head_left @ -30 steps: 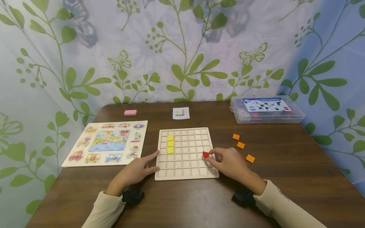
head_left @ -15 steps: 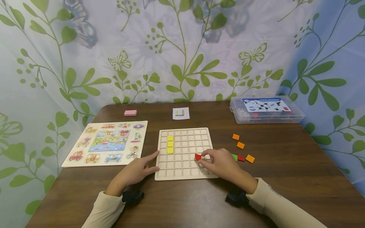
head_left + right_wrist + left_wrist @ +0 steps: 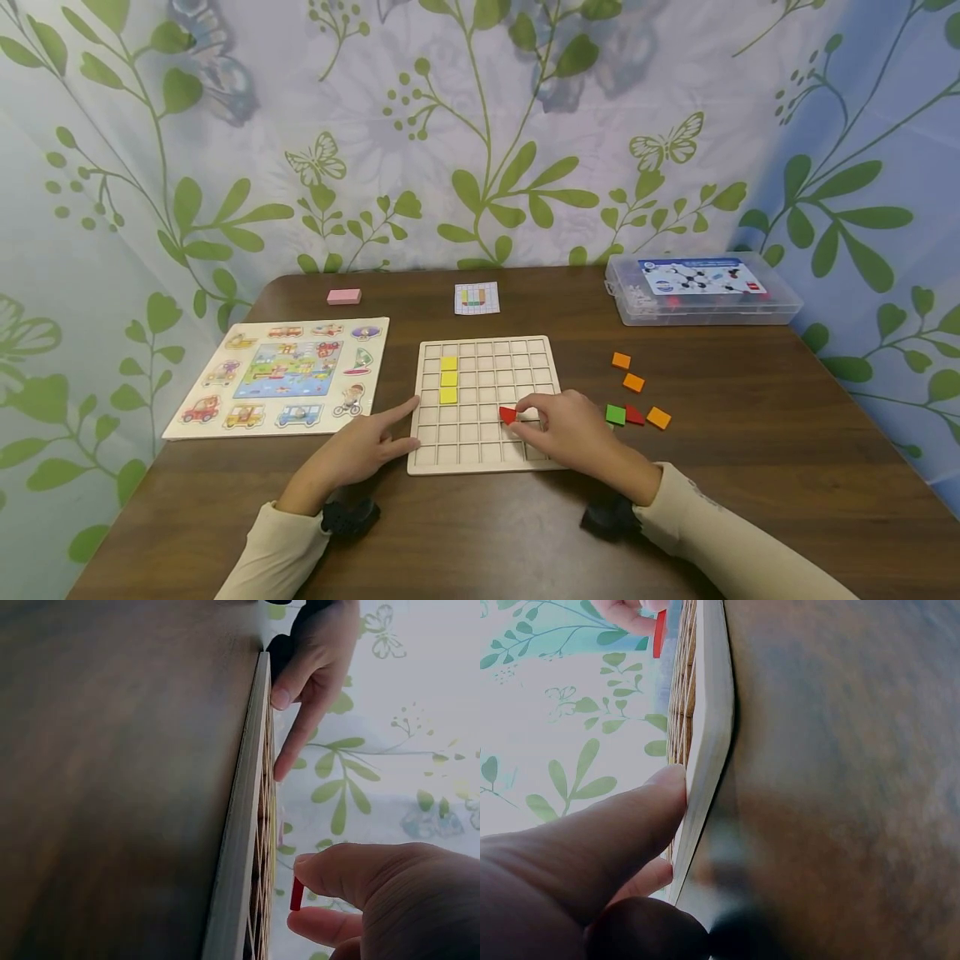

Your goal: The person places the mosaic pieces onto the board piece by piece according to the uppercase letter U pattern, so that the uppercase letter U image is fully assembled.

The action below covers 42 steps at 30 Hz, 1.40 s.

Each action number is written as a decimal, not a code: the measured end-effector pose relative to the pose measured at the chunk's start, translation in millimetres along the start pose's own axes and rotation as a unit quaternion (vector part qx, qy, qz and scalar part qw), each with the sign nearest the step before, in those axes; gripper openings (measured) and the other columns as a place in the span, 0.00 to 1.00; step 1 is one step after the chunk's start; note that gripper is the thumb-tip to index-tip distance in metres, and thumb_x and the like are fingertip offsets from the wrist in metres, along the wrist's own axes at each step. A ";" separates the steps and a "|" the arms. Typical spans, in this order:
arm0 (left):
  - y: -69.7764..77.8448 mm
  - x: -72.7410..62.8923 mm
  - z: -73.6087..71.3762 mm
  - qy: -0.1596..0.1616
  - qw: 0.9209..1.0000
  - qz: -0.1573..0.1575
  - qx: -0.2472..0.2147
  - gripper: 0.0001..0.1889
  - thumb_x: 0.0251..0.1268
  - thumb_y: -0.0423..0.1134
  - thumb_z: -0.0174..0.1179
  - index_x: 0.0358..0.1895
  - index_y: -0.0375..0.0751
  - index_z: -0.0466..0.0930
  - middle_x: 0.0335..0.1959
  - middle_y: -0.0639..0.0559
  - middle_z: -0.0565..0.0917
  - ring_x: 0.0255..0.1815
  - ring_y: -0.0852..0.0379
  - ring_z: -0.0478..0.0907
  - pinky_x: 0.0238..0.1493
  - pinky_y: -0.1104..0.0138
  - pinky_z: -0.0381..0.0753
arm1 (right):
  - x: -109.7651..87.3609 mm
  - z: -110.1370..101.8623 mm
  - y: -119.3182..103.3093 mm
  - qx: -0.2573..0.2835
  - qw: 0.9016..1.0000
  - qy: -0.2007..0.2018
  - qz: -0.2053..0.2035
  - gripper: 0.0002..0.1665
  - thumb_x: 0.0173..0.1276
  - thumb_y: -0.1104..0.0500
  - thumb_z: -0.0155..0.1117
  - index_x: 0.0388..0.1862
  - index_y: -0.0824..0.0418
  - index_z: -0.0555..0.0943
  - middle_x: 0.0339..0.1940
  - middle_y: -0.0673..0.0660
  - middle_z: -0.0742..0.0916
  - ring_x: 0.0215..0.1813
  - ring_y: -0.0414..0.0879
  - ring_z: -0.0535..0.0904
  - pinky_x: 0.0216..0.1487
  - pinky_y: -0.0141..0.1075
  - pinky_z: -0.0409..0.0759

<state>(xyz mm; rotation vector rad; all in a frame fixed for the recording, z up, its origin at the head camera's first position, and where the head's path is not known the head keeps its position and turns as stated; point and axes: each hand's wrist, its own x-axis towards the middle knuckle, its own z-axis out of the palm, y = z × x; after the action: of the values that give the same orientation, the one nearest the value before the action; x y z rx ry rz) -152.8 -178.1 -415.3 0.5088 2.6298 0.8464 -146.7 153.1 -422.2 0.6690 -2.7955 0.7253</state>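
My right hand [image 3: 566, 429] pinches a red tile [image 3: 507, 415] with one rounded or slanted side between thumb and forefinger, over the right part of a wooden grid board [image 3: 480, 454]. In the right wrist view this red tile [image 3: 297, 894] is seen edge-on, apart from the board. My left hand [image 3: 360, 450] rests at the board's left edge, thumb and forefinger spread and touching the rim. Three yellow square tiles [image 3: 448, 379] sit in a column of the grid at upper left.
Right of the board lie a green tile [image 3: 616, 415], another red tile [image 3: 634, 414] and three orange tiles [image 3: 633, 382]. A small pattern card [image 3: 476, 298], a pink block [image 3: 344, 297] and a clear plastic case [image 3: 705, 292] stand behind. At left lies a picture puzzle board [image 3: 281, 379].
My right hand has moved left across the board with the red tile, uncovering the green tile and the other red tile. The left hand has stayed still.
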 end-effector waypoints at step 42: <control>3.0 0.7 -0.9 0.006 1.000 -0.012 0.014 0.36 0.72 0.53 0.63 0.80 0.53 0.62 0.15 0.57 0.70 0.15 0.61 0.62 0.23 0.66 0.66 | 41.7 37.1 -39.6 0.053 0.998 -0.026 -0.035 0.11 0.66 0.47 0.73 0.39 0.51 0.90 0.12 0.39 0.70 0.19 0.34 0.63 0.24 0.32 0.65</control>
<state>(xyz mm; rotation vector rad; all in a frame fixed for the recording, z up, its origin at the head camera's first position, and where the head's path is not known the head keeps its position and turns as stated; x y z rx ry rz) -153.1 -175.9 -412.9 0.4804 2.6559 0.8083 -167.3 87.9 -426.3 0.8110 -2.7801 0.8601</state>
